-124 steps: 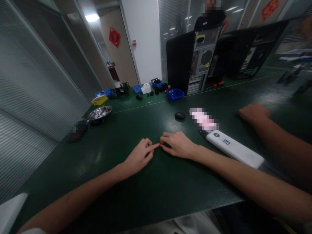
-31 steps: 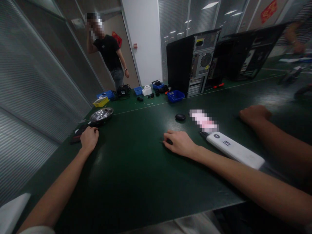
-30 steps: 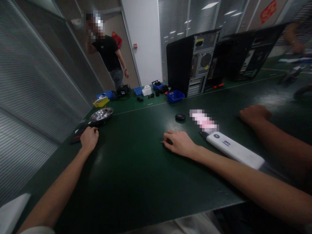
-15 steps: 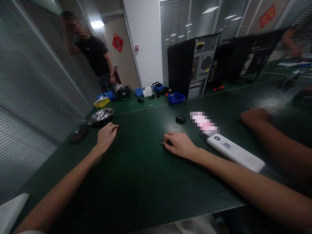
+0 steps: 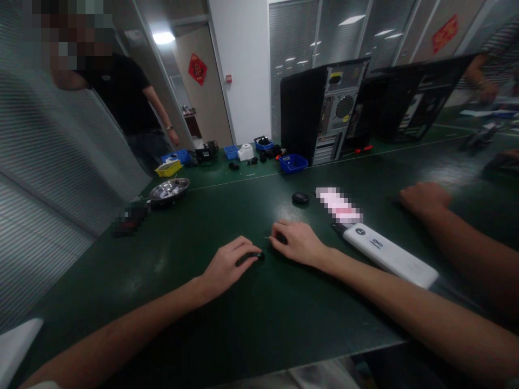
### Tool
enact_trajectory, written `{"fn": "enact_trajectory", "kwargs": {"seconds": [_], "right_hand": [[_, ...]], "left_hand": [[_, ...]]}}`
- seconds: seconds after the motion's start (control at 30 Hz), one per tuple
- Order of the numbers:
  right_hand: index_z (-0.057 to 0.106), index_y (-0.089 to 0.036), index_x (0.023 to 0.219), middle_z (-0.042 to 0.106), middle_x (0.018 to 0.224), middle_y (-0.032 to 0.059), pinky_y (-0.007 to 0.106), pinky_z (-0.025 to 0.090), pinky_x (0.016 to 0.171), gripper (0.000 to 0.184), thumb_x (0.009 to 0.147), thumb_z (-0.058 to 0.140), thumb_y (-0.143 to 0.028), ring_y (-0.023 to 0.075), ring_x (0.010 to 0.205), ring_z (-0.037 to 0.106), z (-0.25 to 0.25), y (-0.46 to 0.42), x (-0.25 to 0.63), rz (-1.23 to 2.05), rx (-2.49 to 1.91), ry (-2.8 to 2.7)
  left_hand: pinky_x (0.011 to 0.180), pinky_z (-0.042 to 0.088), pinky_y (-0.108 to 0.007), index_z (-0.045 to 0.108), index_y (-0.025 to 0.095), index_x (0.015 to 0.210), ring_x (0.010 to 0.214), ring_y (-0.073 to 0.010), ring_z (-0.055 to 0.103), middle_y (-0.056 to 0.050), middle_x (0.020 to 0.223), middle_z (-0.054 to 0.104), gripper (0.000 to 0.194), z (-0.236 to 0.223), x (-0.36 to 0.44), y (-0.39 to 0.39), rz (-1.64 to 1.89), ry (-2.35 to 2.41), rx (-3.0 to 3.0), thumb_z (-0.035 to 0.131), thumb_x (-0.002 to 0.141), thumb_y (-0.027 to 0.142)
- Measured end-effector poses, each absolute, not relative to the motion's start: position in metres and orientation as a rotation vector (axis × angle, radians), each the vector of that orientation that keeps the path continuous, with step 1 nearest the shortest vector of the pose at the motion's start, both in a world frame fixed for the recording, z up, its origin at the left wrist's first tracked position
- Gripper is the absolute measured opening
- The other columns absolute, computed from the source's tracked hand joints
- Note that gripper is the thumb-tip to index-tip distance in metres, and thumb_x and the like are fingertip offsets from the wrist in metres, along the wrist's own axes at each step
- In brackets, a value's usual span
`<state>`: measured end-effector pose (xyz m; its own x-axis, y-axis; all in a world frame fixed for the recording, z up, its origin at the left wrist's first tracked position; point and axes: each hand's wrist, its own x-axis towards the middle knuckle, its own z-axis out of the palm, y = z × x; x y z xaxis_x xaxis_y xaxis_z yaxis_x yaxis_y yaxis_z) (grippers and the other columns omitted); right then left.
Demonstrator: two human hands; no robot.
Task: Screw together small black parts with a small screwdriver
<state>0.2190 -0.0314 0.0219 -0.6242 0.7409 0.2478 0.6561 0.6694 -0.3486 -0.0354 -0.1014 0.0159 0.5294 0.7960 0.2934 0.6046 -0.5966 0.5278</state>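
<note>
My left hand (image 5: pixel 227 265) rests on the green table (image 5: pixel 251 319), fingers curled round a small black part (image 5: pixel 250 257). A short way to its right, my right hand (image 5: pixel 298 242) lies knuckles up, fingers closed on another small dark piece (image 5: pixel 280 238) with a thin tip sticking out to the left. The two hands almost meet. A white bar-shaped device (image 5: pixel 389 255) marked with a number lies just right of my right wrist.
A small black oval object (image 5: pixel 300 198) and a pink item (image 5: pixel 338 205) lie beyond my right hand. A metal dish (image 5: pixel 168 190) sits far left. Another person's fist (image 5: pixel 424 195) rests at right. Blue bins (image 5: pixel 292 162), computer towers (image 5: pixel 324 111) and a standing person (image 5: pixel 117 102) are further back.
My left hand has come back from beside the metal dish to the table's middle, now holding a small black part next to my right hand. The standing person walked nearer along the left.
</note>
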Motion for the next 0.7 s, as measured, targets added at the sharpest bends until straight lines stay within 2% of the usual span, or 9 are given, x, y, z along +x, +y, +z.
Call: {"fn": "enact_trajectory", "kwargs": {"seconds": [0.1,0.27,0.5,0.7], "right_hand": [[0.063,-0.019,0.098,0.065,0.095,0.0029,0.027,0.036,0.069,0.018,0.099,0.053,-0.034,0.0143,0.078,0.058,0.0266,-0.0354,0.2188,0.374,-0.972,-2.543],[0.062,-0.019,0.096,0.065,0.095,0.002,0.026,0.034,0.066,0.017,0.098,0.053,-0.034,0.0128,0.075,0.055,0.0305,-0.0406,0.218,0.429,-0.829,-2.628],[0.064,-0.02,0.095,0.063,0.093,0.0013,0.026,0.028,0.061,0.019,0.098,0.054,-0.036,0.0116,0.07,0.051,0.0267,-0.0414,0.2173,0.365,-0.852,-2.682],[0.065,-0.022,0.099,0.063,0.096,0.001,0.026,0.028,0.06,0.02,0.1,0.052,-0.037,0.0115,0.069,0.051,0.0255,-0.042,0.2162,0.315,-0.851,-2.676]], "left_hand": [[0.074,0.051,-0.028,0.065,0.026,0.122,0.09,-0.0152,0.059,-0.005,0.117,0.062,0.028,0.018,-0.0351,-0.0984,0.753,1.246,2.311,0.066,0.094,0.032],[0.067,0.046,-0.028,0.07,0.025,0.115,0.079,-0.0145,0.056,-0.005,0.105,0.065,0.023,0.0146,-0.0356,-0.0935,0.7,1.269,2.253,0.061,0.097,0.036],[0.069,0.047,-0.028,0.071,0.024,0.109,0.081,-0.0145,0.059,-0.003,0.102,0.066,0.019,0.0123,-0.0363,-0.0932,0.754,1.333,2.177,0.066,0.094,0.034],[0.069,0.051,-0.027,0.073,0.025,0.114,0.081,-0.0147,0.062,-0.003,0.1,0.07,0.022,0.0114,-0.0363,-0.0944,0.771,1.304,2.189,0.066,0.095,0.032]]}}
